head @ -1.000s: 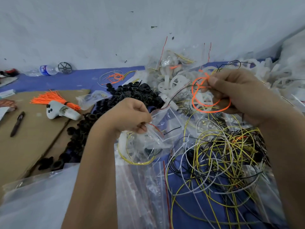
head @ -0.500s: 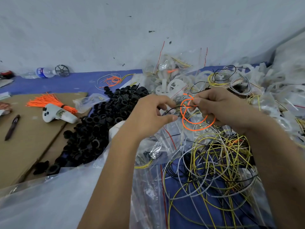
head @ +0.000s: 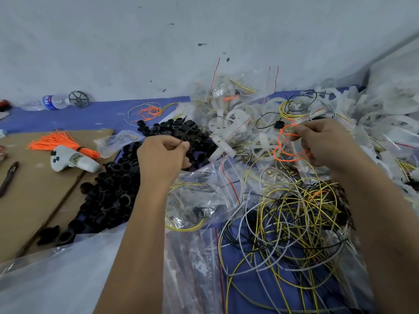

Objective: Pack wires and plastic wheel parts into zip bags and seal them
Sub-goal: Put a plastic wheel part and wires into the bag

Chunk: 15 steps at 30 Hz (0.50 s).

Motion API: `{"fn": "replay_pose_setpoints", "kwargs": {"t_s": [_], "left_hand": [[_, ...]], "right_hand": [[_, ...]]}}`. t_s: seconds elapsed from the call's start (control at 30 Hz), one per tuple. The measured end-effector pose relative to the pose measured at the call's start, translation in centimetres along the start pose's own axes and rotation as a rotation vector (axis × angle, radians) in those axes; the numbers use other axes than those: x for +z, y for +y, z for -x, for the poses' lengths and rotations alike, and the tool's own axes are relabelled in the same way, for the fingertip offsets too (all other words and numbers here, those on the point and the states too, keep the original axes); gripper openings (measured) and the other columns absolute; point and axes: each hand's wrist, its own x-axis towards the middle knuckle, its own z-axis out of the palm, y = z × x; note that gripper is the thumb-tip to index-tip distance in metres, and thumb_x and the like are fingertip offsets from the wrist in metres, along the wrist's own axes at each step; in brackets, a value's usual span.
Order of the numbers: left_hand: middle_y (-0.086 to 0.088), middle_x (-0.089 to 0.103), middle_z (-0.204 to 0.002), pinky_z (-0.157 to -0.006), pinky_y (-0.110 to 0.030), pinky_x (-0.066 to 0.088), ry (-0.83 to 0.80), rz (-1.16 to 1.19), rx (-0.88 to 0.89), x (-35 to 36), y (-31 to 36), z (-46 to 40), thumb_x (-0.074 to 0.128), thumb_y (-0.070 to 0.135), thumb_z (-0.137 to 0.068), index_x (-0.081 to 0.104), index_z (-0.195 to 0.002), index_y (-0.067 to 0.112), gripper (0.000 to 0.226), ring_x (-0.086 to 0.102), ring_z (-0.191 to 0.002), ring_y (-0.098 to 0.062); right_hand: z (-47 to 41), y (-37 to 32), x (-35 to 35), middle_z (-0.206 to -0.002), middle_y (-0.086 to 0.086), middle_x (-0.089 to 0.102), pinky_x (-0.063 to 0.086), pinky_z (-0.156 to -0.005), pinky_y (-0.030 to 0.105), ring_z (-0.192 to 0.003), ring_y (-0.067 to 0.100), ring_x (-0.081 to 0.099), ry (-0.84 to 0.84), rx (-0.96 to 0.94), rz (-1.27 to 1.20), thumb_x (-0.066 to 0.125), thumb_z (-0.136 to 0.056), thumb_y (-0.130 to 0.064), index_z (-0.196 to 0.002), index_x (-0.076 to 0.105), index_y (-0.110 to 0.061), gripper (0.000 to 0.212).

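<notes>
My right hand [head: 324, 141] pinches a coiled orange wire [head: 289, 152] above the clutter. My left hand [head: 163, 155] is curled to its left, thumb and forefinger pinched on what looks like the tip of a thin black wire [head: 180, 142]. Below and between the hands lies an open clear zip bag [head: 204, 193] with a red seal line, holding yellow wire and white parts. A tangle of yellow, white and black wires [head: 292, 218] spreads under my right forearm. White plastic wheel parts [head: 226, 123] are heaped behind, and black plastic parts [head: 118, 182] are piled at left.
Cardboard [head: 34, 200] at left carries an orange wire bundle [head: 59, 141], a white controller [head: 72, 160] and a pen [head: 9, 177]. A water bottle [head: 54, 102] and a black wheel [head: 78, 99] lie by the wall. More clear bags [head: 56, 279] cover the near edge.
My hands have drawn apart: the left has pulled leftward away from the orange coil, and the right has shifted right with the coil. The left had let go of the zip bag earlier.
</notes>
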Motion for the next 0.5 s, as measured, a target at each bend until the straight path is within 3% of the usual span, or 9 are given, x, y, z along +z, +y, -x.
{"fn": "replay_pose_setpoints", "kwargs": {"t_s": [0.07, 0.17, 0.33, 0.4, 0.5], "left_hand": [[0.001, 0.075, -0.067, -0.066, -0.027, 0.062, -0.044, 0.068, 0.001, 0.8, 0.9, 0.3, 0.077, 0.017, -0.091, 0.077, -0.089, 0.013, 0.005, 0.074, -0.060, -0.011], [0.002, 0.075, -0.094, -0.083, -0.036, 0.061, -0.118, -0.024, 0.026, 2.2, 2.0, 1.2, 0.075, 0.034, -0.092, 0.074, -0.109, 0.013, 0.027, 0.076, -0.079, -0.016], [0.004, 0.062, -0.079, -0.057, -0.028, 0.037, -0.151, -0.376, 0.056, 3.5, 3.9, 2.6, 0.072, 0.062, -0.083, 0.058, -0.079, 0.017, 0.047, 0.058, -0.074, -0.012], [0.002, 0.064, -0.076, -0.054, -0.026, 0.036, -0.255, -0.473, 0.056, 3.6, 4.3, 2.8, 0.077, 0.054, -0.080, 0.060, -0.074, 0.016, 0.042, 0.060, -0.072, -0.013], [-0.002, 0.072, -0.078, -0.062, -0.027, 0.050, -0.358, -0.514, 0.035, 2.9, 4.6, 2.7, 0.076, 0.029, -0.084, 0.068, -0.075, 0.018, 0.015, 0.070, -0.077, -0.021]], "right_hand": [[0.0, -0.3, -0.3, -0.054, 0.000, 0.034, 0.021, -0.040, 0.019, -0.042, 0.012, 0.026, -0.071, 0.015, -0.061, 0.049, -0.104, -0.019, -0.080, 0.068, -0.007, 0.033], [0.6, -1.0, 0.3, -0.051, -0.005, 0.035, 0.020, -0.038, 0.016, -0.040, 0.008, 0.025, -0.261, 0.026, -0.112, 0.049, -0.105, -0.019, -0.083, 0.068, -0.004, 0.032], [1.9, -1.7, 3.4, -0.055, -0.003, 0.033, 0.019, -0.036, 0.013, -0.041, 0.007, 0.023, -0.462, 0.036, -0.111, 0.049, -0.105, -0.018, -0.086, 0.069, -0.003, 0.032], [2.1, -1.9, 4.6, -0.055, -0.001, 0.035, 0.018, -0.037, 0.013, -0.043, 0.010, 0.022, -0.478, 0.028, -0.122, 0.048, -0.105, -0.018, -0.081, 0.068, -0.007, 0.033], [2.2, -1.8, 5.3, -0.055, 0.002, 0.040, 0.018, -0.037, 0.014, -0.042, 0.011, 0.023, -0.481, 0.034, -0.124, 0.050, -0.105, -0.018, -0.084, 0.069, -0.003, 0.032]]}}
